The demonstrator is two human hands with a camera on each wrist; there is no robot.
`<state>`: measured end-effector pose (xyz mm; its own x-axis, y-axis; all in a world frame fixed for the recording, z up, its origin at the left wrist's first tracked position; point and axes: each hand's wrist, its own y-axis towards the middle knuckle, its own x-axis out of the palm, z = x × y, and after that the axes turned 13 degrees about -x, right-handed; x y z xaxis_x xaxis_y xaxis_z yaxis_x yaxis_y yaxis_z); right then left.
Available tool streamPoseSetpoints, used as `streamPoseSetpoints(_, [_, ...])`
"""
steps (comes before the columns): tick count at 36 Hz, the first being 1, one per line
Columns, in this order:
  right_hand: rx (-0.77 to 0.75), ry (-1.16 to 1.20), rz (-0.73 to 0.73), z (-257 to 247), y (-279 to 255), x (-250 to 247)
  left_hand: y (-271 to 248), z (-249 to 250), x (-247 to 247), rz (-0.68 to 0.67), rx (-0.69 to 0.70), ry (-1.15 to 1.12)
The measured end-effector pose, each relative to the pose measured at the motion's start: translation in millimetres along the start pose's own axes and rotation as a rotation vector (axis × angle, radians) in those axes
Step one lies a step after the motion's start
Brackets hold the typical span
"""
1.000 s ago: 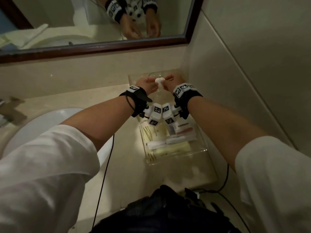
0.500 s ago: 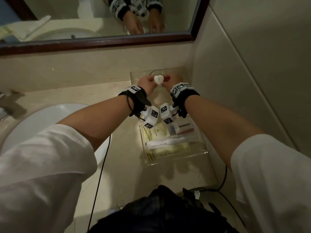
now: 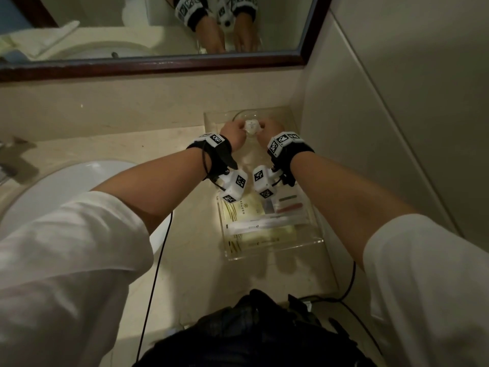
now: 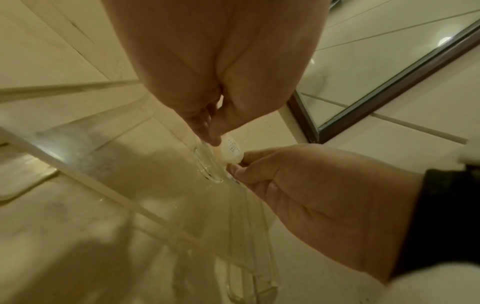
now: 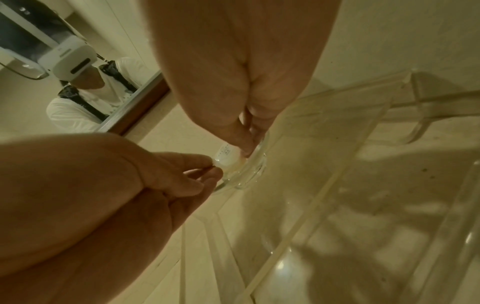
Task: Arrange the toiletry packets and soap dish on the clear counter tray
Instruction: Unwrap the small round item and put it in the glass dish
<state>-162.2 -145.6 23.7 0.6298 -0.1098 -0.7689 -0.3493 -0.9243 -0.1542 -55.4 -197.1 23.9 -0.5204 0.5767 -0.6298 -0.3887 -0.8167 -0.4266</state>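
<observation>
From the head view, your left hand (image 3: 232, 132) and right hand (image 3: 268, 131) pinch a small white soap packet (image 3: 250, 126) over the glass soap dish (image 3: 239, 116) at the tray's (image 3: 316, 235) far end; flat packets (image 3: 254, 215) lie nearer.

The left wrist view shows fingertips (image 4: 235, 167) gripping the packet's edges; it looks light and crinkly.

In the right wrist view, the dish (image 5: 255, 167) looks slick and breakable, so hold it by its rim.

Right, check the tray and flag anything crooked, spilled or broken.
Nothing stands out. Both the left hand and right hand pinch the small white soap over the glass dish at the far end of the clear tray; the packets lie flat inside.
</observation>
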Motion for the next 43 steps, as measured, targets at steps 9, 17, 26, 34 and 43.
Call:
streamPoseSetpoints(9, [-0.031, -0.079, -0.037, 2.0, 1.1, -2.4, 1.6, 3.9, -1.9, -0.006, 0.012, 0.137])
streamPoseSetpoints(17, [-0.046, -0.045, -0.047, 2.1, 0.2, -1.8, 3.2, 5.6, -2.1, -0.032, -0.004, 0.201])
streamPoseSetpoints(26, [0.034, 0.016, 0.077, 5.1, 0.5, -7.3, 7.8, 3.5, -1.6, 0.007, -0.038, 0.133])
streamPoseSetpoints(34, [0.029, 0.187, 0.293, 11.7, -8.4, -9.2, 20.4, -18.2, -3.6, -0.030, -0.170, -0.259])
streamPoseSetpoints(43, [-0.020, 0.286, 0.386, -8.6, -32.7, 11.9, -27.1, -36.0, -29.7, -0.081, -0.181, -0.537])
